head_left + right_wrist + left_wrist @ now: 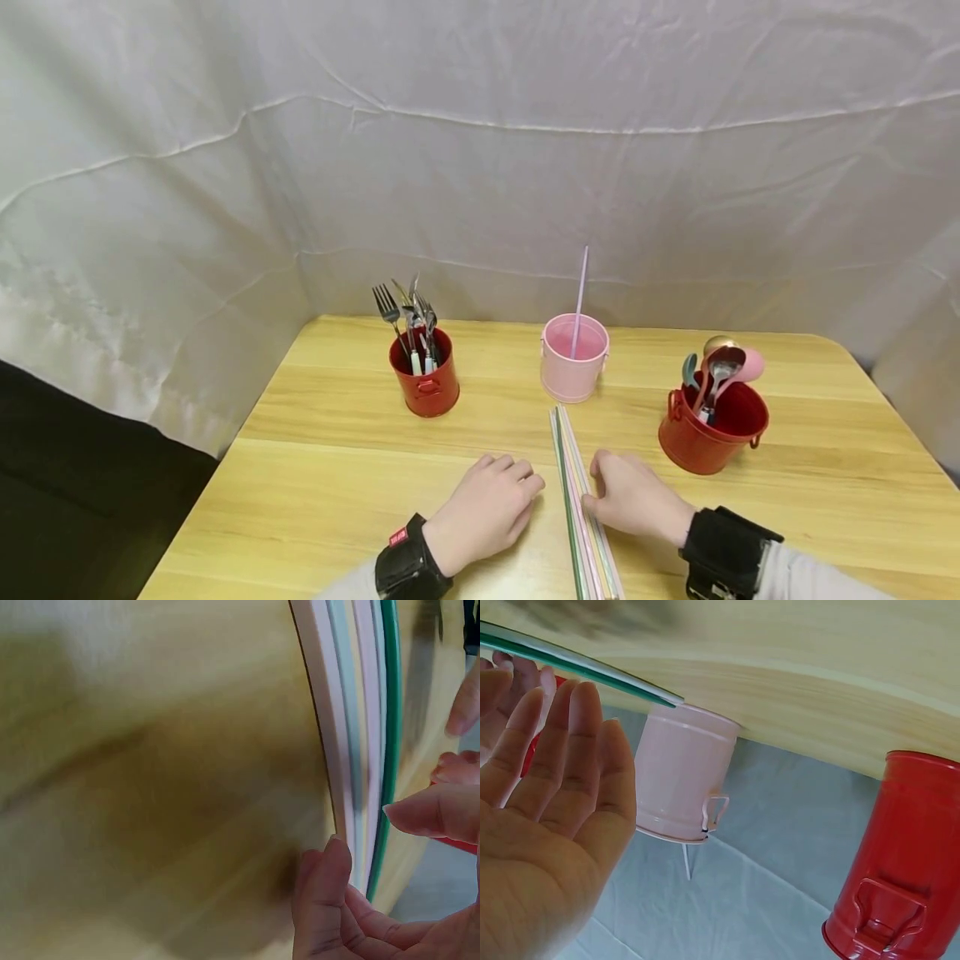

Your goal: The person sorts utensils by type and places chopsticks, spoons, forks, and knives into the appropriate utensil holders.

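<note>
A bundle of long thin chopsticks in green, pink, pale blue and cream lies on the table between my hands, pointing away from me. My right hand is at the bundle's right side, thumb and fingertips close to it. In the right wrist view its thumb overlaps the green chopstick, and a fingertip is by the outer pink one. To the left of the bundle, my left hand holds nothing, its fingers loosely bent. Beyond the bundle stands a pink bucket with one lilac chopstick upright in it.
At the back left is a red bucket of forks, knives and other metal cutlery. A second red bucket on the right holds several spoons. A pale cloth hangs behind the wooden table.
</note>
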Demonstrator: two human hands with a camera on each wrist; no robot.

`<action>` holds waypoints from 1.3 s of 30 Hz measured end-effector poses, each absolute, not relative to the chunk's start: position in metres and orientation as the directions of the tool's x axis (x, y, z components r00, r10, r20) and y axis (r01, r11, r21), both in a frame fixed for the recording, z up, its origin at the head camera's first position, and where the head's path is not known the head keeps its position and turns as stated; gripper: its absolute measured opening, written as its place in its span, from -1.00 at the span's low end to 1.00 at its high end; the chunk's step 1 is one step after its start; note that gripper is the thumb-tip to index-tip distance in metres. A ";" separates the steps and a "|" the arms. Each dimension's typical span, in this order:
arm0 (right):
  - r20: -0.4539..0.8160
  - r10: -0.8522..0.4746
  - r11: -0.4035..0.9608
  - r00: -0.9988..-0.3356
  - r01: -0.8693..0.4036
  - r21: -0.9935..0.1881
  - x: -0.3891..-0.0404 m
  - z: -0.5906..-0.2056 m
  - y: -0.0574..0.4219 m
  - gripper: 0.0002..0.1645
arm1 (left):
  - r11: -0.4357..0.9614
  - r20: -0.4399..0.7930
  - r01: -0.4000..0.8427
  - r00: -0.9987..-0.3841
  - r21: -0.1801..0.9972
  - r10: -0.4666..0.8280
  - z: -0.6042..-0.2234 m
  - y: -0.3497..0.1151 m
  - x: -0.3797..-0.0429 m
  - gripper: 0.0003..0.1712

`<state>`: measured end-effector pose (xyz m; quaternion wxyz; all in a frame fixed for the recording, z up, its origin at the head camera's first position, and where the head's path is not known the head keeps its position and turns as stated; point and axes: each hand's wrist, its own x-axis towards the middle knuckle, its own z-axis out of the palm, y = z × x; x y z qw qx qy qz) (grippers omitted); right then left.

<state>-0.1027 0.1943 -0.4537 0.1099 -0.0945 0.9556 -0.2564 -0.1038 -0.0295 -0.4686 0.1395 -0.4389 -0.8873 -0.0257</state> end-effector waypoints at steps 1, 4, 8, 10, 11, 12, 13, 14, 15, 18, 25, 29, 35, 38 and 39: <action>-0.165 -0.235 0.859 -0.958 -0.125 -0.497 -0.102 -0.455 0.194 -0.65 | 0.613 0.269 0.786 -0.576 -0.075 0.772 -0.469 -0.030 -0.104 -0.86; -0.173 -0.231 0.867 -0.957 -0.122 -0.483 -0.102 -0.457 0.195 -0.64 | 0.612 0.262 0.788 -0.578 -0.067 0.773 -0.470 -0.031 -0.103 -0.86; -0.177 -0.233 0.869 -0.956 -0.122 -0.480 -0.103 -0.458 0.195 -0.64 | 0.614 0.252 0.787 -0.584 -0.056 0.771 -0.471 -0.032 -0.103 -0.86; -0.182 -0.232 0.868 -0.955 -0.119 -0.482 -0.104 -0.458 0.195 -0.65 | 0.616 0.251 0.786 -0.587 -0.051 0.770 -0.472 -0.032 -0.103 -0.87; -0.185 -0.232 0.868 -0.955 -0.117 -0.482 -0.104 -0.459 0.194 -0.65 | 0.616 0.250 0.786 -0.587 -0.049 0.770 -0.472 -0.033 -0.103 -0.87; -0.188 -0.231 0.868 -0.955 -0.115 -0.483 -0.104 -0.459 0.194 -0.66 | 0.616 0.251 0.786 -0.588 -0.046 0.769 -0.472 -0.033 -0.103 -0.87; -0.195 -0.230 0.868 -0.954 -0.110 -0.483 -0.105 -0.458 0.194 -0.67 | 0.616 0.250 0.786 -0.588 -0.044 0.769 -0.472 -0.033 -0.103 -0.87; -0.201 -0.226 0.869 -0.953 -0.105 -0.483 -0.105 -0.458 0.194 -0.68 | 0.616 0.249 0.786 -0.589 -0.043 0.769 -0.473 -0.032 -0.103 -0.87; -0.200 -0.225 0.870 -0.954 -0.104 -0.482 -0.105 -0.458 0.194 -0.69 | 0.616 0.251 0.786 -0.589 -0.043 0.768 -0.473 -0.032 -0.103 -0.87; -0.200 -0.226 0.874 -0.953 -0.108 -0.474 -0.107 -0.458 0.195 -0.71 | 0.618 0.251 0.785 -0.590 -0.043 0.767 -0.473 -0.032 -0.103 -0.87; -0.217 -0.228 0.879 -0.949 -0.104 -0.466 -0.112 -0.458 0.197 -0.72 | 0.623 0.271 0.781 -0.591 -0.041 0.759 -0.473 -0.031 -0.103 -0.86; -0.254 -0.203 0.888 -0.946 -0.069 -0.456 -0.114 -0.458 0.196 -0.68 | 0.625 0.278 0.780 -0.592 -0.040 0.756 -0.473 -0.030 -0.103 -0.86; -0.286 -0.169 0.895 -0.943 -0.025 -0.446 -0.119 -0.460 0.193 -0.65 | 0.627 0.277 0.778 -0.594 -0.039 0.755 -0.472 -0.030 -0.104 -0.83; -0.272 -0.165 0.897 -0.948 -0.030 -0.440 -0.120 -0.461 0.192 -0.62 | 0.626 0.272 0.779 -0.595 -0.039 0.757 -0.471 -0.030 -0.103 -0.83; -0.268 -0.166 0.898 -0.949 -0.032 -0.439 -0.121 -0.461 0.191 -0.61 | 0.627 0.270 0.778 -0.596 -0.038 0.757 -0.471 -0.029 -0.104 -0.83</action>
